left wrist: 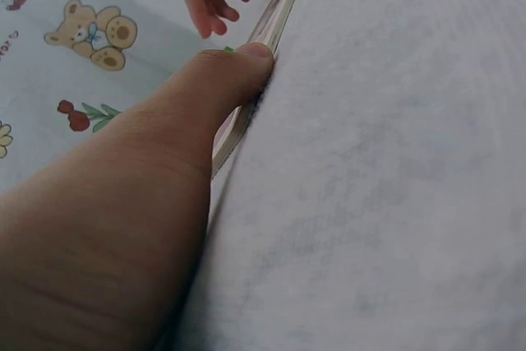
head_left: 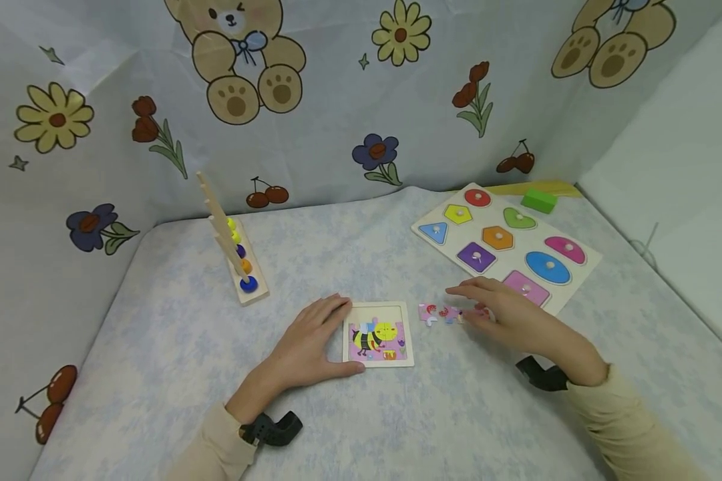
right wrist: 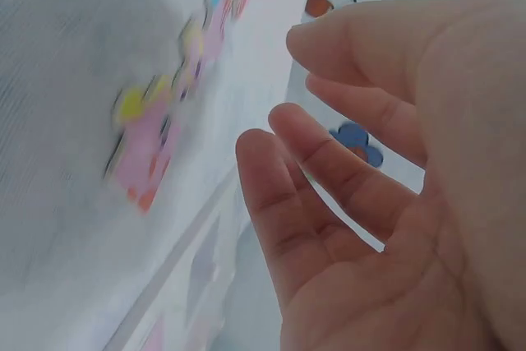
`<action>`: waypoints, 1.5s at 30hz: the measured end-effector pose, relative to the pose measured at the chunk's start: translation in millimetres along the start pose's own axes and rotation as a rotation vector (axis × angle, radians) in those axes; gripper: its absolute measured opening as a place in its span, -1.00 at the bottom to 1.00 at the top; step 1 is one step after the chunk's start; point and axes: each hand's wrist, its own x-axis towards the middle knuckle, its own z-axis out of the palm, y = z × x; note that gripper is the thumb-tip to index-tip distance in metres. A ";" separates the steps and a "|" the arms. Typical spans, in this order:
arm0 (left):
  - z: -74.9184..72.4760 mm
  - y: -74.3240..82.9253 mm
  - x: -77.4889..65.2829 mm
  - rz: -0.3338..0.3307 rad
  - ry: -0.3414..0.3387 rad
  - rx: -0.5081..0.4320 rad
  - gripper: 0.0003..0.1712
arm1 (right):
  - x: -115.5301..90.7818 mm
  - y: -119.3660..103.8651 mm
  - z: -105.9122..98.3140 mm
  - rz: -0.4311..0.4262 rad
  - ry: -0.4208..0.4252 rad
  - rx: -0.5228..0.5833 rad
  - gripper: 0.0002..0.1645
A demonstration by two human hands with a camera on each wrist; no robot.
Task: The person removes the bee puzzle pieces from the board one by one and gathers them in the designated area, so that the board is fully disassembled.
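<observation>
From afar, I grip the bee puzzle [head_left: 379, 335] with the left hand [head_left: 309, 344], the empty, relaxed right hand [head_left: 511, 318] near loose pieces [head_left: 450, 314] probably best pinched singly.

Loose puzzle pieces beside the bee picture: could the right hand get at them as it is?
Very likely yes. The right hand hovers by the loose puzzle pieces, its fingers relaxed and apparently holding nothing, and I see nothing in the way.

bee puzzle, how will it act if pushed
The bee puzzle lies flat and low, so it should slide rather than tip. Its straight-edged frame looks stiff. Its assembled pieces might shift, given the bare strip above them.
</observation>
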 end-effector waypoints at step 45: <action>-1.9 -1.0 -0.7 0.018 0.000 0.007 0.29 | 79.6 -85.8 57.0 -0.297 -0.177 0.107 -0.53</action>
